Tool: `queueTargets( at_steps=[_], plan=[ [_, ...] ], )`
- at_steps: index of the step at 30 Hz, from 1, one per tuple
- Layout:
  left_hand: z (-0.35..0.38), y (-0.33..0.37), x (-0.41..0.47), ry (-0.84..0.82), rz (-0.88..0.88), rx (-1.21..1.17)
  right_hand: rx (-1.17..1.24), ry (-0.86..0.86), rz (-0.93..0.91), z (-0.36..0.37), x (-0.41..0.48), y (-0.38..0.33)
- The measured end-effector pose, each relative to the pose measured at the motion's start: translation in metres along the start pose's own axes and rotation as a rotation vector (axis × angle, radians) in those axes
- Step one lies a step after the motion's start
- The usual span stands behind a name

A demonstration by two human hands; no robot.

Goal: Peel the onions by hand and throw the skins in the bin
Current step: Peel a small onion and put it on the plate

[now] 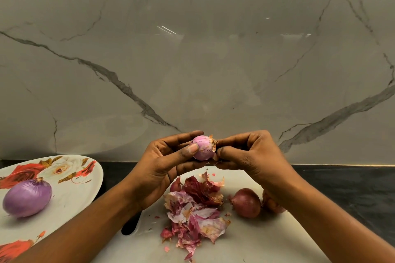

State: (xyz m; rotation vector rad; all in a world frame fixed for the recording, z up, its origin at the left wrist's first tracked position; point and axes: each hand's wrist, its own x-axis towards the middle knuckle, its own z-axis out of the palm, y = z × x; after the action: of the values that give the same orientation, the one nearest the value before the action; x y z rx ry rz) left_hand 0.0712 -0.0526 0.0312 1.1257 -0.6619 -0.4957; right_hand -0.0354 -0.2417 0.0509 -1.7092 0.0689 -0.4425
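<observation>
Above the white cutting board [245,241], the left hand [162,164] cups a small pink onion [203,148] while the right hand [250,153] pinches skin at its root end. Loose skins [194,209] lie piled below.

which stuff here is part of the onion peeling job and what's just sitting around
Part of the job: held onion, left hand, right hand, skins, unpeeled onion, peeled onion, plate, board.

Just there: counter, marble wall.
</observation>
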Motion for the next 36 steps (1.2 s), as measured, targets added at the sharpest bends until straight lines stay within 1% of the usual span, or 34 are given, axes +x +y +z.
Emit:
queueTargets(
  at_steps=[4, 11, 16, 20, 26, 32, 36],
  plan=[
    [0.0004, 0.0004, 0.0002, -0.009, -0.008, -0.035, -0.032, 0.018, -0.022, 0.0004, 0.0009, 0.0009],
    [-0.0027, 0.0005, 0.0022, 0.016, 0.013, -0.033, 0.057, -0.034, 0.021, -0.0009, 0.0021, -0.0023],
    [-0.0034, -0.0012, 0.0052, 0.076, 0.045, -0.016, -0.039, 0.002, -0.051, -0.0035, 0.0025, -0.0009],
    [-0.0035, -0.0028, 0.0043, 0.074, 0.049, 0.021, -0.108, -0.007, -0.078, -0.0011, 0.0015, 0.0026],
    [-0.0027, -0.0034, 0.0037, 0.067, 0.044, 0.046, -0.2, 0.049, -0.13, -0.0013, 0.0021, 0.0064],
    [-0.0021, -0.0032, 0.0035, 0.046, 0.027, 0.02, -0.223, 0.081, -0.138, -0.003, 0.0039, 0.0068],
    [-0.0032, -0.0036, 0.004, 0.018, 0.01, -0.026, -0.195, 0.128, -0.119, -0.0063, 0.0052, 0.0055]
  ],
)
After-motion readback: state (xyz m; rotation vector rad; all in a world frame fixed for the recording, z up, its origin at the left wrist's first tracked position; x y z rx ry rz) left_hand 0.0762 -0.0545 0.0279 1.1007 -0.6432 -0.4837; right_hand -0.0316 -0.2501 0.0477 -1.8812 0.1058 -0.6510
